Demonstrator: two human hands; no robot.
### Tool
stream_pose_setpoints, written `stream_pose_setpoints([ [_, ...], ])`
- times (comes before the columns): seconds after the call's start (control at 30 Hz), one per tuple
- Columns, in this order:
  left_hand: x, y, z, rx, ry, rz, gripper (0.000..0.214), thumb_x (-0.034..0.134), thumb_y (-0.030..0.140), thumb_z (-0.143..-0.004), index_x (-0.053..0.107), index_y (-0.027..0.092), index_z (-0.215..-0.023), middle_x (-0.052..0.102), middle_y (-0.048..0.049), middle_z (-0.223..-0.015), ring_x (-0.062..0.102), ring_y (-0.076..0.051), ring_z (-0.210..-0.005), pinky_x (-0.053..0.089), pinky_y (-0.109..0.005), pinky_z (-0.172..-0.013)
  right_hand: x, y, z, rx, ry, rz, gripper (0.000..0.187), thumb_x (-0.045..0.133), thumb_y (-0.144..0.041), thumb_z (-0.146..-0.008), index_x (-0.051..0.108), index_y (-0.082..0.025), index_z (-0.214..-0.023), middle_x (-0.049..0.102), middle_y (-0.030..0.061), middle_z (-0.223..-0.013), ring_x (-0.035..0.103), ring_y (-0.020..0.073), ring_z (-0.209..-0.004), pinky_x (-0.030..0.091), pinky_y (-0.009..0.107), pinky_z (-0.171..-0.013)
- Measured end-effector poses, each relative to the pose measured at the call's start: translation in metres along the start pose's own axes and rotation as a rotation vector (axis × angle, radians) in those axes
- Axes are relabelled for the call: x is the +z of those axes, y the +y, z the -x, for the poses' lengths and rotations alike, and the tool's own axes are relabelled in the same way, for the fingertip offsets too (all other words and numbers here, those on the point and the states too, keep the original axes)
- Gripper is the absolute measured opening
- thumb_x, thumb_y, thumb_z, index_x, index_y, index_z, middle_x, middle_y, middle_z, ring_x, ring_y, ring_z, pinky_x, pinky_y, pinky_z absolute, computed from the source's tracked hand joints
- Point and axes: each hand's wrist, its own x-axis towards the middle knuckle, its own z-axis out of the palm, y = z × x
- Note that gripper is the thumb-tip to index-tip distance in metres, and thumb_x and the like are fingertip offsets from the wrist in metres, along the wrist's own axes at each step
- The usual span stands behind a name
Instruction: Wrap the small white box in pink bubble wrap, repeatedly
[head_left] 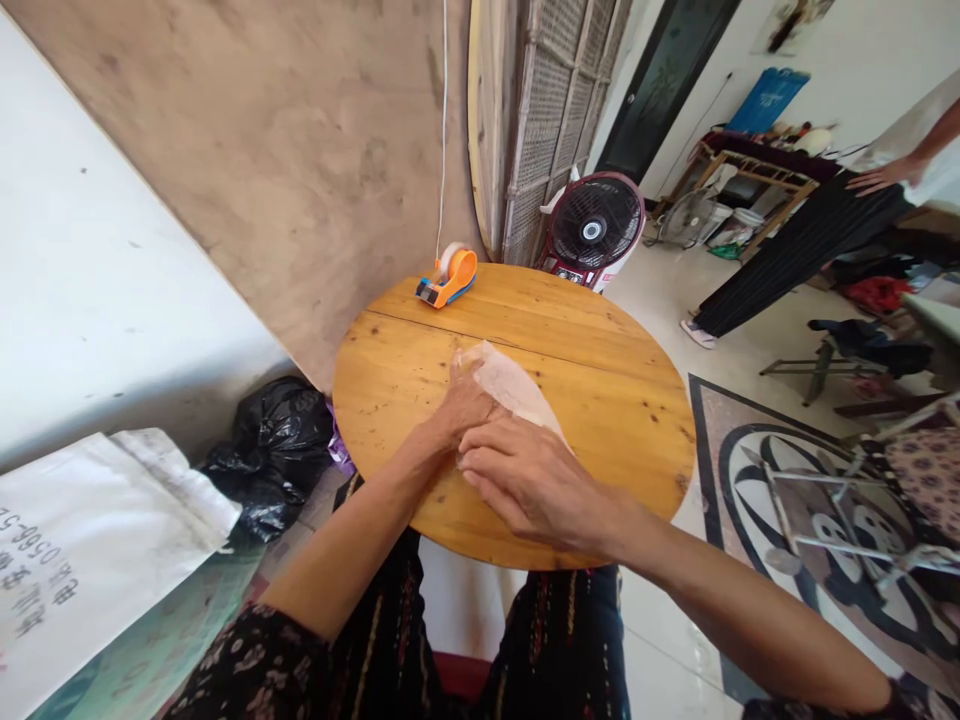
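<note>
A pale, thin, see-through sheet (517, 385), perhaps a plastic bag, lies on the round wooden table (622, 400). My left hand (469, 402) is on its left side, gripping the edge; some of its fingertips are hidden. Just in front of it, my right hand (532, 475) overlaps the near part of the sheet. The right fingers are curled and pressed together, and what they pinch is hidden. Toward the table's far edge stands an orange tape dispenser (459, 275) with a roll of clear tape, apart from both hands.
Behind the table stands a dark red fan (592, 230). Black plastic bags (281, 440) and a white sack (112, 540) lie to the left. Another person in black trousers (802, 250) stands at the right, near a metal-framed chair (847, 500). A wooden board (322, 130) leans at the back.
</note>
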Motion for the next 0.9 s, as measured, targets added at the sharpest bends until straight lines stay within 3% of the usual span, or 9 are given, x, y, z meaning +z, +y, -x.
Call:
stream_pose_setpoints([
  [0.07,0.002,-0.002,-0.003,0.024,-0.020,-0.121,0.015,0.052,0.023,-0.083,0.066,0.018,-0.087,0.065,-0.0093,-0.102,0.045,-0.032,-0.113,0.022,-0.057,-0.106,0.014,0.006,-0.001,0.059,-0.090,0.073,0.020,0.043,-0.019,-0.093,0.062,-0.018,-0.085,0.067,0.0074,-0.092,0.059,0.0184,-0.085,0.047,0.033,-0.077],
  [0.17,0.002,-0.005,-0.007,0.055,-0.065,-0.263,0.015,0.050,0.020,-0.082,0.065,0.017,-0.084,0.065,-0.0105,-0.092,0.053,-0.029,-0.096,0.039,-0.046,-0.092,0.023,0.018,0.000,0.108,-0.151,0.157,0.023,0.041,-0.021,-0.094,0.060,-0.017,-0.082,0.064,0.0070,-0.087,0.057,0.0180,-0.080,0.046,0.033,-0.075],
  [0.27,-0.001,-0.009,-0.007,0.057,-0.082,-0.250,0.015,0.049,0.019,-0.082,0.063,0.017,-0.079,0.064,-0.0090,-0.087,0.055,-0.025,-0.088,0.043,-0.036,-0.083,0.024,0.027,0.000,0.123,-0.166,0.182,0.024,0.040,-0.019,-0.094,0.059,-0.017,-0.080,0.063,0.0075,-0.088,0.055,0.0189,-0.085,0.046,0.035,-0.080],
  [0.47,-0.010,-0.009,-0.001,0.031,-0.091,-0.195,0.022,0.048,0.020,-0.083,0.062,0.019,-0.101,0.065,-0.0070,-0.095,0.059,-0.021,-0.085,0.046,-0.030,-0.076,0.024,0.037,-0.002,0.190,-0.136,0.204,0.022,0.040,-0.020,-0.094,0.061,-0.017,-0.088,0.063,0.0123,-0.103,0.055,0.0241,-0.101,0.047,0.043,-0.089],
  [0.57,-0.008,-0.008,0.000,-0.011,-0.088,-0.199,0.035,0.046,0.018,-0.083,0.060,0.020,-0.115,0.064,-0.0085,-0.105,0.060,-0.022,-0.091,0.047,-0.031,-0.078,0.021,0.044,0.004,0.312,-0.110,0.293,0.018,0.046,-0.024,-0.092,0.061,-0.016,-0.096,0.058,0.0172,-0.121,0.051,0.0312,-0.115,0.048,0.048,-0.090],
  [0.67,-0.004,-0.008,0.001,0.013,-0.072,-0.196,0.055,0.040,0.012,-0.082,0.045,0.022,-0.137,0.060,-0.0091,-0.120,0.060,-0.023,-0.103,0.048,-0.033,-0.086,0.014,0.058,0.018,0.428,-0.083,0.371,0.028,0.044,-0.023,-0.091,0.058,-0.016,-0.114,0.051,0.0175,-0.134,0.047,0.0346,-0.123,0.047,0.052,-0.092],
  [0.73,-0.003,-0.008,0.002,0.025,-0.079,-0.203,0.061,0.042,0.012,-0.080,0.042,0.021,-0.140,0.060,-0.0093,-0.122,0.060,-0.024,-0.106,0.048,-0.035,-0.088,0.010,0.071,0.030,0.469,-0.059,0.365,0.036,0.041,-0.023,-0.092,0.052,-0.018,-0.126,0.048,0.0164,-0.139,0.046,0.0340,-0.126,0.044,0.053,-0.098],
  [0.9,-0.002,-0.008,0.002,0.041,-0.070,-0.188,0.063,0.046,0.011,-0.075,0.047,0.022,-0.137,0.061,-0.0080,-0.125,0.058,-0.025,-0.112,0.047,-0.036,-0.094,0.010,0.104,0.058,0.608,-0.036,0.189,0.044,0.035,-0.028,-0.093,0.046,-0.014,-0.134,0.052,0.0172,-0.137,0.049,0.0302,-0.126,0.041,0.049,-0.104],
])
